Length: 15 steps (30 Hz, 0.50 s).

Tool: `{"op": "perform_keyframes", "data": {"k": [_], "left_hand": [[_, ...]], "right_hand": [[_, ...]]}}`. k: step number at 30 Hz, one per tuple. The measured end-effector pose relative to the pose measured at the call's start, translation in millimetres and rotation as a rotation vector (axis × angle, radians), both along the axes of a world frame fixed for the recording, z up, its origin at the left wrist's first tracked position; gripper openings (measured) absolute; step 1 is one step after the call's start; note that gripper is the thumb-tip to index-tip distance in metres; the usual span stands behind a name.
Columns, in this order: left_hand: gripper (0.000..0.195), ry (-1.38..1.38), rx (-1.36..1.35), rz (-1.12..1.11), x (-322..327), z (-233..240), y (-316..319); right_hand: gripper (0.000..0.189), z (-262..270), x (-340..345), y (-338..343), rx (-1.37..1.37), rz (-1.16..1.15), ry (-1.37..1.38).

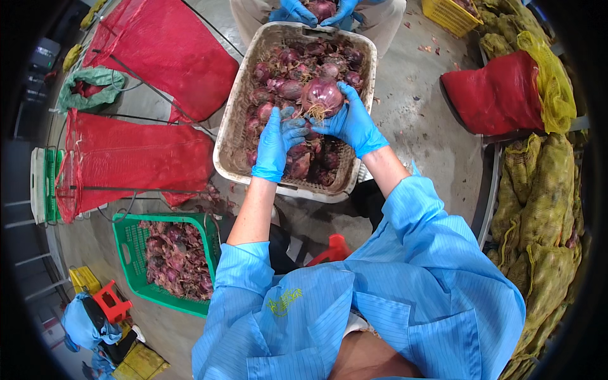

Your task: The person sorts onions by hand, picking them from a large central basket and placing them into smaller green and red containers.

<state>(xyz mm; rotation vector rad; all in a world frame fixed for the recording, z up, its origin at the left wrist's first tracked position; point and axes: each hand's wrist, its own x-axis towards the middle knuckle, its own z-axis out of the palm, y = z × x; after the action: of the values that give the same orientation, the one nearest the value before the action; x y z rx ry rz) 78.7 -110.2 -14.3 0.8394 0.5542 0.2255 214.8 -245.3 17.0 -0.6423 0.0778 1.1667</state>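
Observation:
A large red onion (pixel 323 95) with dry roots at its lower end rests in the fingers of my right hand (pixel 351 124), over a dirty white plastic crate (pixel 237 137). My left hand (pixel 278 145) wears the same kind of blue glove, smudged dark at the fingertips. Its fingers are apart and it holds nothing; it hovers just left of the onion's roots. Beneath both hands lie many more red onions (pixel 289 89) with loose skins, partly hidden by my hands.
Across the crate, a co-worker's gloved hands (pixel 318 14) hold another onion. Red mesh bags (pixel 137 161) hang on metal frames at the left. A green crate (pixel 166 304) of onion skins stands lower left. Stacked yellow mesh sacks (pixel 546 204) line the right. A red stool (pixel 332 249) is below me.

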Motion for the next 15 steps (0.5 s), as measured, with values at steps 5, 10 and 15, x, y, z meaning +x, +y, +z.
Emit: {"op": "perform_keyframes", "data": {"k": [5,10,15], "left_hand": [[0.059,0.027,0.03,0.019,-0.8,5.4,-0.1],[0.053,0.031,0.294,0.067,-3.5,12.0,-3.2],[0.045,-0.086,0.531,0.132,-5.8,26.7,-2.0]], "right_hand": [[0.057,8.2,-4.9,-0.8,-0.201,0.023,-0.251],[0.073,-2.9,-11.1,3.5,-0.493,-0.034,-0.938],[0.09,0.6,-24.0,5.8,-0.59,-0.007,-1.374]]}}
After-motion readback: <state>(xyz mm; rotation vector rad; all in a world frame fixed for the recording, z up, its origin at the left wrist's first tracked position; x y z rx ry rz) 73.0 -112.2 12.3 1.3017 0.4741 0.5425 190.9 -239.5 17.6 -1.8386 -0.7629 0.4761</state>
